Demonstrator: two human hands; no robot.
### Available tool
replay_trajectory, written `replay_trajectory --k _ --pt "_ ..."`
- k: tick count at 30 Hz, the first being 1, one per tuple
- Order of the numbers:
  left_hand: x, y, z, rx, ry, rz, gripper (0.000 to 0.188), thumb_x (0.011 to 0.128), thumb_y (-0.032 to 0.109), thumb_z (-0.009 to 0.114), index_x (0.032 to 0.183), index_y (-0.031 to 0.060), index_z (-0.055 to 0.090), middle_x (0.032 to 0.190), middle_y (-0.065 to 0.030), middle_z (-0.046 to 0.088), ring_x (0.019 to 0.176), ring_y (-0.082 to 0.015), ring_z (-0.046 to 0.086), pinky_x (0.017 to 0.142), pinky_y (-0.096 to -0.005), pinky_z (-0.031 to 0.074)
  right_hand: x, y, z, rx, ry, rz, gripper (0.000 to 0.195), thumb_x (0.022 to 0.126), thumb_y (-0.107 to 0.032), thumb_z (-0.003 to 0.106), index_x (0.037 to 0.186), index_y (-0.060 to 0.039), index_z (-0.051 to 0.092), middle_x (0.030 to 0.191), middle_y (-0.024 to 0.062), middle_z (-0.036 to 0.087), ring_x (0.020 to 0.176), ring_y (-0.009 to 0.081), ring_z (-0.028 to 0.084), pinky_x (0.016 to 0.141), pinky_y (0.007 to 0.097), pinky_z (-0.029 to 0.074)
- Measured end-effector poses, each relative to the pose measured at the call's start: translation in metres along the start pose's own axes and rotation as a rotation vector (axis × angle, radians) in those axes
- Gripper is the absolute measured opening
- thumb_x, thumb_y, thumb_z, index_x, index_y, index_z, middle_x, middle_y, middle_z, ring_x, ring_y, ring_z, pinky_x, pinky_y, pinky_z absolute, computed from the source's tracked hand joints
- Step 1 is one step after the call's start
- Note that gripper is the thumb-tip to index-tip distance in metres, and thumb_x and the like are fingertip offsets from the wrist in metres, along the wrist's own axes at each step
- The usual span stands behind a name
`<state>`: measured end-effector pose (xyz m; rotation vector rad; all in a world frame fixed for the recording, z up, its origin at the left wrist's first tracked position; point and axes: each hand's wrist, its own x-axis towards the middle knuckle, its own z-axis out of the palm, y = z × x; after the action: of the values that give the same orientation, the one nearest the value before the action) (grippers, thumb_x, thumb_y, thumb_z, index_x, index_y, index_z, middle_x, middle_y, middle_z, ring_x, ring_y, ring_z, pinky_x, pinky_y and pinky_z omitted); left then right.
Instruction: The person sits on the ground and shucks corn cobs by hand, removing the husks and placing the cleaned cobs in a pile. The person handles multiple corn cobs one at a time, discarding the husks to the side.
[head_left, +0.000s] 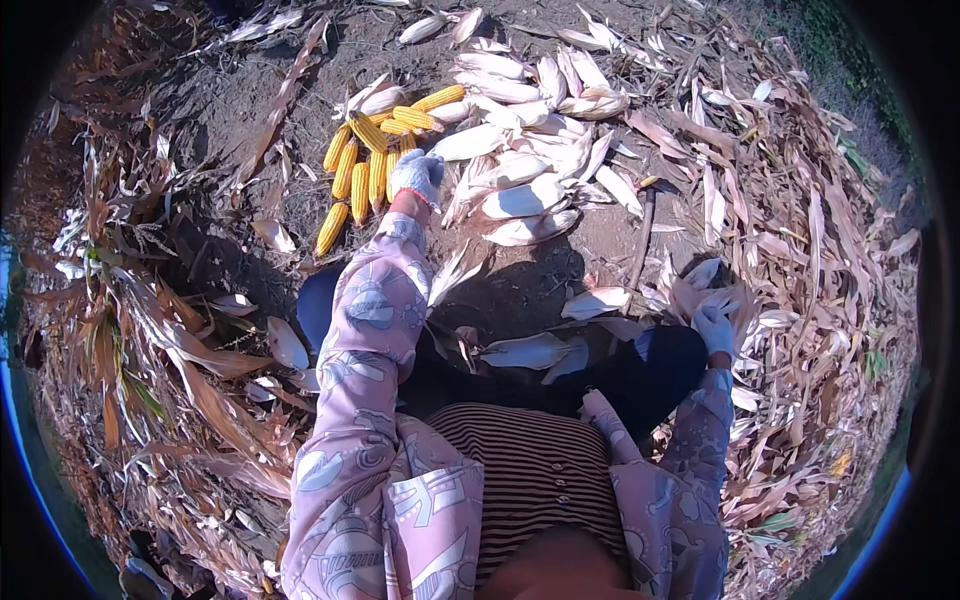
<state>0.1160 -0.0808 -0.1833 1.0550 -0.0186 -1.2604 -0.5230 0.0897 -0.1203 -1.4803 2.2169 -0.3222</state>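
Note:
My left hand (418, 178), in a white knit glove with an orange cuff edge, is at the right side of a group of husked yellow corn cobs (360, 187). Its fingers curl down, and what lies under them is hidden. Just right of it is a heap of corn ears in pale dry husks (525, 195). My right hand (712, 330), also gloved in white, is beside my right knee against dry corn husks (679, 292). Leaves fan out around its fingers, and whether it grips them is unclear.
A thin stick (642, 240) lies on the bare soil (217, 135) right of the heap. Dry cornstalks and leaves (795, 240) bank up on the right, with more stalks (187, 345) on the left. Loose husks (529, 350) lie between my knees.

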Motion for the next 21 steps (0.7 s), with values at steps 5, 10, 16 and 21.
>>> replay_trajectory --k 5,10,16,21 --pt "-0.045 0.061 0.047 -0.081 -0.368 0.039 0.015 0.086 -0.002 0.057 0.100 0.0025 0.058 0.087 -0.0087 0.063 0.073 -0.0176 0.063 0.057 -0.0214 0.054 0.016 -0.070 -0.009 -0.034 -0.025 -0.188 0.041 0.083 -0.031 0.063 0.111 -0.0015 0.062 0.104 0.0186 0.066 0.099 0.0305 0.062 0.085 0.0346 0.047" --pt "-0.120 0.094 0.074 -0.070 -0.549 0.110 0.026 0.088 0.001 0.057 0.114 0.0008 0.056 0.099 -0.0140 0.066 0.080 -0.0209 0.065 0.065 -0.0287 0.055 0.003 -0.178 0.032 -0.223 -0.307 -0.406 0.046 0.080 -0.038 0.063 0.112 -0.0050 0.061 0.105 0.0173 0.064 0.097 0.0339 0.061 0.087 0.0390 0.047" --pt "-0.143 0.104 0.069 -0.059 -0.573 0.160 0.026 0.088 0.002 0.057 0.114 0.0005 0.056 0.100 -0.0143 0.065 0.081 -0.0208 0.064 0.067 -0.0290 0.055 -0.051 -0.281 0.179 -0.446 -0.641 -0.925 0.053 0.074 -0.028 0.069 0.122 -0.0097 0.055 0.128 0.0161 0.049 0.109 0.0341 0.054 0.092 0.0424 0.044" --pt "-0.130 0.113 0.074 -0.060 -0.599 0.176 0.027 0.089 0.003 0.057 0.115 0.0002 0.055 0.100 -0.0146 0.065 0.082 -0.0208 0.064 0.069 -0.0294 0.054 -0.090 -0.332 0.312 -0.442 -0.751 -0.977 0.068 0.072 -0.013 0.065 0.135 -0.0137 0.039 0.134 0.0165 0.044 0.102 0.0354 0.059 0.083 0.0420 0.049"
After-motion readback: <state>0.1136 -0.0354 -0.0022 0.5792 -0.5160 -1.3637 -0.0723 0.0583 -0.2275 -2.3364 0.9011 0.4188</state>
